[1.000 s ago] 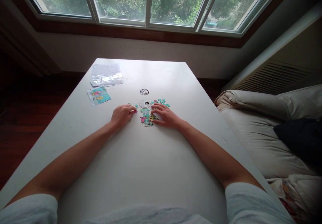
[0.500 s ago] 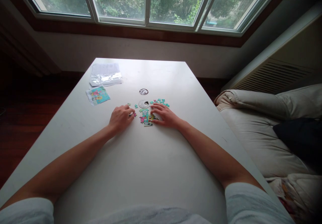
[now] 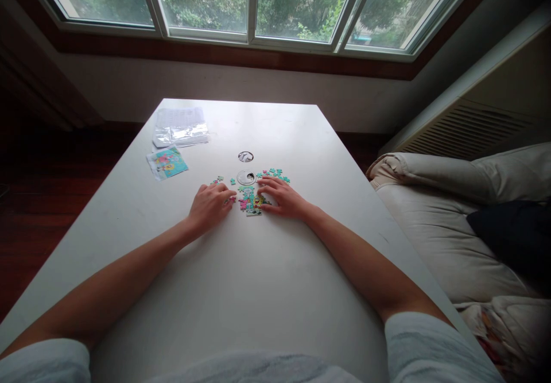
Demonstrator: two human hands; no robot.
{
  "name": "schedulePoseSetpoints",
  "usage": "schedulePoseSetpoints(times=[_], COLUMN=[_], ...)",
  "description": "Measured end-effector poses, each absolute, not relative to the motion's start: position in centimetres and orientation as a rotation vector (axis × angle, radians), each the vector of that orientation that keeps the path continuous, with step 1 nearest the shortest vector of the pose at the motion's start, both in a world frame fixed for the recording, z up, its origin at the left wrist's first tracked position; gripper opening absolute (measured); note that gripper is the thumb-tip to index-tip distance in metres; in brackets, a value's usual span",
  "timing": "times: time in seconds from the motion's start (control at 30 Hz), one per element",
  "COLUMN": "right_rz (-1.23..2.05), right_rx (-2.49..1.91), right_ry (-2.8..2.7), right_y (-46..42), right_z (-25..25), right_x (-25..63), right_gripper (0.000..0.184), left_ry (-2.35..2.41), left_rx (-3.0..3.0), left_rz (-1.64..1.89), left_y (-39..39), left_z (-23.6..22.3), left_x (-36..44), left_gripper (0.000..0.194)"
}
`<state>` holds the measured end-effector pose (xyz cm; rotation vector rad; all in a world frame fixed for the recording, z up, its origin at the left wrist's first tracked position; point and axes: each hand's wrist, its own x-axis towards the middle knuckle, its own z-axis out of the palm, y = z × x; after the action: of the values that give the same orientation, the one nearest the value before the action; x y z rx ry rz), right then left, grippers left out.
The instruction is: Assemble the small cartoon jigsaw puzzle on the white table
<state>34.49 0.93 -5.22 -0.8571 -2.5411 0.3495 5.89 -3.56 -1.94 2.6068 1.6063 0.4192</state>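
Observation:
A partly joined jigsaw puzzle (image 3: 247, 198) with pink, yellow and turquoise cartoon figures lies flat at the middle of the white table (image 3: 241, 279). Just left of it, the fingertips of my left hand (image 3: 212, 204) are bent down on a pink puzzle piece (image 3: 231, 200), partly hidden under them. My right hand (image 3: 282, 197) rests over the puzzle's right side, its fingers spread and covering part of it. Several loose turquoise pieces (image 3: 275, 173) lie beyond the right fingers. A few other pieces (image 3: 218, 179) are past my left hand, and one turquoise piece (image 3: 233, 181) sits alone between the hands.
Behind the puzzle are a round metallic disc (image 3: 241, 178) and a smaller round item (image 3: 245, 157). A cartoon picture sheet (image 3: 169, 163) and a clear plastic bag with papers (image 3: 181, 127) lie at the back left. A cushioned sofa (image 3: 413, 228) stands right of the table.
My left hand has slid slightly right toward the joined puzzle, with the pink piece at its fingertips. More loose pieces show behind it. My right hand has stayed in place.

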Motion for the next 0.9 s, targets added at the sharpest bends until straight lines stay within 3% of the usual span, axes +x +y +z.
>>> schedulePoseSetpoints(times=[0.43,0.9], right_rz=[0.343,0.329], right_rx=[-0.860,-0.853], right_ry=[-2.547,-2.549], right_y=[0.9,0.9], right_z=[-5.2,-5.2], right_x=[34.5,34.5], right_gripper=[0.035,0.036], left_ry=[1.564,1.602], left_rx=[2.559,2.697], left_rz=[0.399,0.352], left_y=[-3.6,-4.4], left_z=[-1.8,-1.4], left_x=[6.0,6.4], left_gripper=[0.019,0.024])
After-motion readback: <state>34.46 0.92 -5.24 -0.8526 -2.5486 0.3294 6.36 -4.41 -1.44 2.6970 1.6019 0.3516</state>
